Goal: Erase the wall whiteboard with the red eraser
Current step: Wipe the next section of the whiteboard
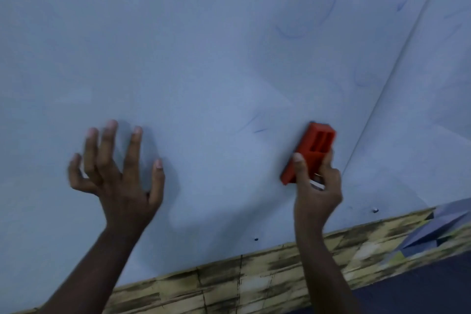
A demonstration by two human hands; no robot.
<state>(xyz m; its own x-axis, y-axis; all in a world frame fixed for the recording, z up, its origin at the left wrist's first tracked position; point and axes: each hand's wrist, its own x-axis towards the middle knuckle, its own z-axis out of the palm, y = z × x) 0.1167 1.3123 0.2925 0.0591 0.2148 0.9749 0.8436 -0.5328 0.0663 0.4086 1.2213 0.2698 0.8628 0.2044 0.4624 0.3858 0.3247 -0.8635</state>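
The wall whiteboard (204,58) fills most of the view, pale and smeared. Faint blue marker traces (300,25) remain at the upper right, and a short blue stroke (260,131) lies left of the eraser. My right hand (316,186) grips the red eraser (312,150) by its lower end and holds it flat against the board at the lower right. My left hand (119,168) is at the lower left with fingers spread and fingertips against or just off the board; which one is blurred.
A seam (397,64) runs diagonally down the board at the right. Two small screw heads (256,239) (375,210) sit near the board's bottom edge. Below it is a wall strip with a yellow brick pattern (254,280), then a dark floor (420,288).
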